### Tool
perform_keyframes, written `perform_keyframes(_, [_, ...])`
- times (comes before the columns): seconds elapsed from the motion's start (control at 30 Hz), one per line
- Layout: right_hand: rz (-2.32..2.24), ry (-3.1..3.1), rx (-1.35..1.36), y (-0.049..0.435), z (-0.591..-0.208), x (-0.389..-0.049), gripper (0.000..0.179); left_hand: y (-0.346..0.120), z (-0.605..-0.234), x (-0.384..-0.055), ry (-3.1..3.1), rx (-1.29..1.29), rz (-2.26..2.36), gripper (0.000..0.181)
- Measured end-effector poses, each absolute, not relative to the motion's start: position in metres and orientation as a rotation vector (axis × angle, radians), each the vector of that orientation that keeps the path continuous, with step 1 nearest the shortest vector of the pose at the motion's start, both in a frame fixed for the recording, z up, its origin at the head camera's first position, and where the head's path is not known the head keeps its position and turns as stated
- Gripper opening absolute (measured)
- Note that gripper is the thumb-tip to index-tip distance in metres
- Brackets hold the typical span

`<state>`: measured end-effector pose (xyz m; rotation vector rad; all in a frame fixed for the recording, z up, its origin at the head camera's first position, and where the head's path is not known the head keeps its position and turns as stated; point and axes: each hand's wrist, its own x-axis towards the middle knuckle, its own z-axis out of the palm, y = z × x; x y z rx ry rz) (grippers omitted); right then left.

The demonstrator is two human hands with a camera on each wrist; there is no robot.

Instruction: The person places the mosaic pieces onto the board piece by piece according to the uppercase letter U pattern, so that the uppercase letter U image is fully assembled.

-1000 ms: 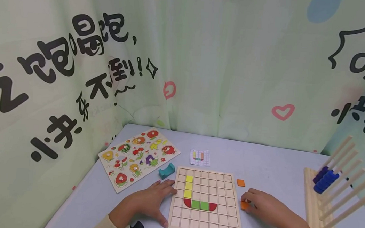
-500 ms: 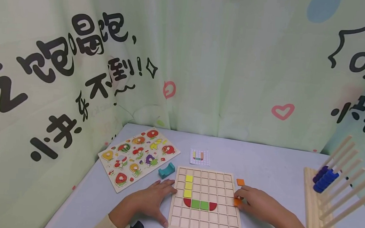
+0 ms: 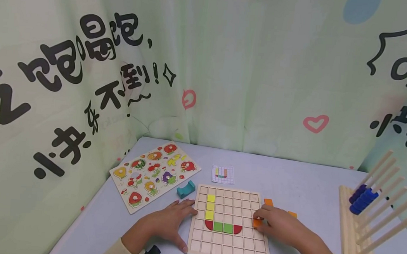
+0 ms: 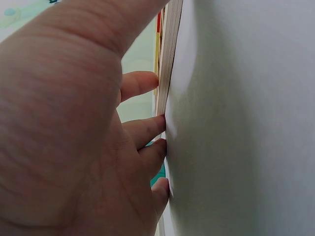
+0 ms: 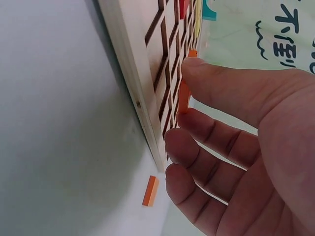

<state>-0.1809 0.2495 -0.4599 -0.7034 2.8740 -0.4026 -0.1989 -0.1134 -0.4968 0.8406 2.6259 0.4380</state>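
My right hand (image 3: 279, 225) pinches an orange square tile (image 5: 184, 93) between thumb and fingers, over the right columns of the wooden grid board (image 3: 224, 246). With fingers spread, my left hand (image 3: 166, 222) rests against the board's left edge; in the left wrist view its fingertips (image 4: 156, 123) touch the board's side and the table. On the board, several yellow tiles (image 3: 210, 206) form a column. Below them runs a row of two green tiles (image 3: 223, 229) between two red quarter-round tiles (image 3: 238, 230). Other orange tiles (image 3: 268, 202) lie right of the board, partly behind my right hand.
A small pattern card (image 3: 223, 175) lies behind the board. At the left are a fruit puzzle board (image 3: 143, 191) and a teal curved block (image 3: 186, 190). A wooden peg stand (image 3: 361, 233) with blue pieces (image 3: 363, 201) on it stands at the right.
My right hand has moved left with the orange tile, from the table beside the board to over its right columns. Another orange tile now shows behind the hand. The left hand stays put.
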Motion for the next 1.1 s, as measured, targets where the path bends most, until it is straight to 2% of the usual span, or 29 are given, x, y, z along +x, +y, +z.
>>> perform_keyframes(0.67, [-0.441, 2.846, -0.801, 0.231, -0.466, -0.190, 0.021, -0.113, -0.495, -0.197, 2.624, 0.834, 0.433, 0.098])
perform_keyframes(1.1, [-0.458, 2.820, -0.740, 0.219, -0.468, -0.194, 0.021, -0.113, -0.495, -0.197, 2.626, 0.849, 0.436, 0.098])
